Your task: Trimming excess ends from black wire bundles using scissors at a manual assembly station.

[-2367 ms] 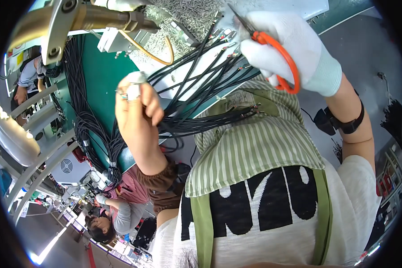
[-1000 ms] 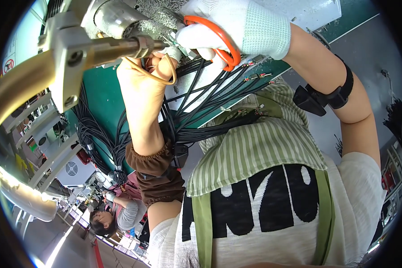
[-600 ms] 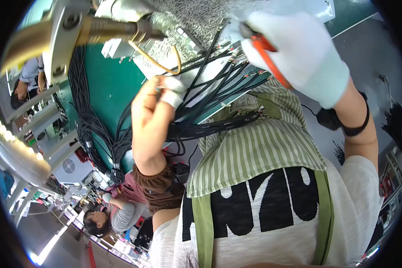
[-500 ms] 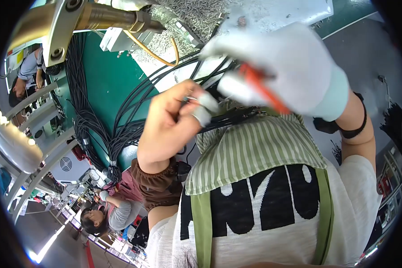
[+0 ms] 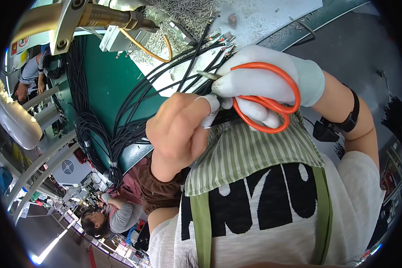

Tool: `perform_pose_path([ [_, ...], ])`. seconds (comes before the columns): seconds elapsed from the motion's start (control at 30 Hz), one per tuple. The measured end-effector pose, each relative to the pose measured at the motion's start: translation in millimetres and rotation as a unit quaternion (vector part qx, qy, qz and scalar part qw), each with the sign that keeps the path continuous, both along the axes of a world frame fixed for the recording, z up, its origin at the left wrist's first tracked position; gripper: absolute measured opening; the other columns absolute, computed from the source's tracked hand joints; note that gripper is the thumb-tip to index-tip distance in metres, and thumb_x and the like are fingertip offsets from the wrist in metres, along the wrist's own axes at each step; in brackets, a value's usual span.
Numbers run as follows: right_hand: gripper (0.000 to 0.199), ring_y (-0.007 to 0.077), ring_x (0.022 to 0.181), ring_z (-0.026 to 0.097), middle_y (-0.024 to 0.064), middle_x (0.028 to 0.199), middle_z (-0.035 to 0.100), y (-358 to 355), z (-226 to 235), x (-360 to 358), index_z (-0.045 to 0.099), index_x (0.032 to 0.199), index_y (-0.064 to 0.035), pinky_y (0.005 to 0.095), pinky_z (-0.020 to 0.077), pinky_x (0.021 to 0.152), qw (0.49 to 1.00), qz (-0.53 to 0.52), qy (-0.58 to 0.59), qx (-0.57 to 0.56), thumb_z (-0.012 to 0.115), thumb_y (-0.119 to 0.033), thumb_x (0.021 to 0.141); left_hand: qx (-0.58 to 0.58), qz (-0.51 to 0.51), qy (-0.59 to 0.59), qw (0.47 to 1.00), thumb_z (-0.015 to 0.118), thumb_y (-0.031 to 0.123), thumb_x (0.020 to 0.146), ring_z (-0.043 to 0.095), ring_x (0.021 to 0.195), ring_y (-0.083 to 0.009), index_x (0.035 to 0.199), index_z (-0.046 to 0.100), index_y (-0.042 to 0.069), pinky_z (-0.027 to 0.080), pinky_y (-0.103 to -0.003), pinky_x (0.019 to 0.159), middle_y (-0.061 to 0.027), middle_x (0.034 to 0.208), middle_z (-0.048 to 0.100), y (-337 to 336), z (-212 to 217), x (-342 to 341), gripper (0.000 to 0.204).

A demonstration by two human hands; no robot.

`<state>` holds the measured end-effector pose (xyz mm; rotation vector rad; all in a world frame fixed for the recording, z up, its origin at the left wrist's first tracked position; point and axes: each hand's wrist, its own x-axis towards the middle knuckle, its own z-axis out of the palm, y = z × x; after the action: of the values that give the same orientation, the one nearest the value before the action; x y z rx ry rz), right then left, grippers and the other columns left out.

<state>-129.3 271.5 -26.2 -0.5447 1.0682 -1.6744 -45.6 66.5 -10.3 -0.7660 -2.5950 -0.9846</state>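
My right hand (image 5: 265,78), in a white knit glove, is closed around red-handled scissors (image 5: 295,100), whose loops stick out past the fingers. A short pointed tip (image 5: 208,75) shows beyond the glove; the rest of the blades is hidden. My left hand (image 5: 178,129) is bare apart from white covers on the fingertips. Its fingers are pinched together and meet the gloved fingertips, and what they hold is hidden. Black cables (image 5: 183,80) run just behind both hands, with several stripped ends (image 5: 225,39) showing coloured wires.
A brass-coloured machine nozzle (image 5: 138,21) juts in from the upper left, with a bent yellow tube (image 5: 158,56) below it. Small metal pieces (image 5: 187,13) lie heaped on a white sheet over the green table (image 5: 98,85). Co-workers (image 5: 114,216) sit at the left.
My right hand has come down and left to meet my left hand, and the scissor loops now show clearly. My left hand has turned, its back now facing up.
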Motion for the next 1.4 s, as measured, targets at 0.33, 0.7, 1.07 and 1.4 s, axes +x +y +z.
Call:
perform_pose_path([
  [0.33, 0.024, 0.0133, 0.038, 0.053, 0.0075, 0.051, 0.056, 7.8, -8.5, 11.7, 0.058, 0.085, 0.0051, 0.0249, 0.0423, 0.037, 0.992, 0.004, -0.027, -0.125, 0.051, -0.016, 0.093, -0.091, -0.113, 0.02, 0.989, 0.066, 0.001, 0.059, 0.054, 0.057, -0.0168, 0.096, 0.06, 0.007, 0.043, -0.025, 0.047, -0.0062, 0.076, 0.058, -3.0, 15.2, -0.8, 0.038],
  [0.7, 0.023, 0.0223, 0.055, 0.059, 0.0065, 0.068, 0.058, -16.5, -1.6, 31.0, 0.063, 0.084, -0.008, 0.0301, 0.0455, 0.049, 0.699, -0.325, 0.618, 0.157, 0.073, -0.015, 0.065, 0.407, 0.156, -0.357, 0.826, 0.058, 0.001, 0.087, 0.048, 0.077, -0.0038, 0.107, 0.047, 0.001, 0.038, -0.015, 0.066, -0.0036, 0.093, 0.056, 8.1, 14.2, 6.6, 0.022],
  [1.07, 0.013, 0.0198, 0.051, 0.055, 0.0051, 0.061, 0.053, -14.9, -5.1, 36.3, 0.061, 0.082, -0.0078, 0.0295, 0.0436, 0.047, 0.712, -0.21, 0.622, 0.248, 0.068, -0.01, 0.071, 0.359, 0.196, -0.272, 0.871, 0.057, -0.007, 0.083, 0.041, 0.062, 0.001, 0.101, 0.049, 0.0, 0.03, -0.013, 0.053, 0.0002, 0.077, 0.056, 20.2, 5.4, 2.9, 0.021],
  [1.4, 0.009, 0.0208, 0.045, 0.051, 0.0072, 0.057, 0.052, -24.4, -8.6, 39.4, 0.06, 0.085, -0.0042, 0.0305, 0.0397, 0.044, 0.857, -0.231, 0.447, 0.113, 0.063, -0.006, 0.076, 0.281, 0.147, -0.165, 0.934, 0.056, -0.008, 0.082, 0.039, 0.06, 0.0016, 0.1, 0.048, -0.001, 0.029, -0.014, 0.054, 0.0019, 0.072, 0.053, 12.6, -12.2, 11.5, 0.021],
])
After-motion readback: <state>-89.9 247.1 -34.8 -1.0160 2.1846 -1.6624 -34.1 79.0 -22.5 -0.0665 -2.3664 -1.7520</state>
